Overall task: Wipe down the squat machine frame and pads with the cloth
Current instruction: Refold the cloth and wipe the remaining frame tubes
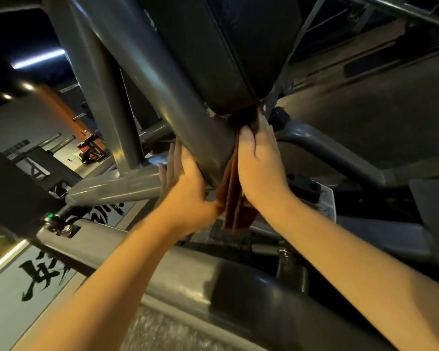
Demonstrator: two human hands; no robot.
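Now | my right hand (260, 158) fingers pinch the soft, limp cloth (232, 196) against the frame tube (162, 79) | left hand (185, 178) splayed open on tube, holding nothing | bunch cloth high.

Grey floor (8, 307), black brush lettering (39, 274), machine frame (142, 62) standing

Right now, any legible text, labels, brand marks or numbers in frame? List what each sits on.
Nothing can be read.
Black brush-style characters on the pale floor: cut off and skewed, unreadable.
More black brushwork beyond the frame tube: partly hidden.
Label plate past the right hand: print too small.
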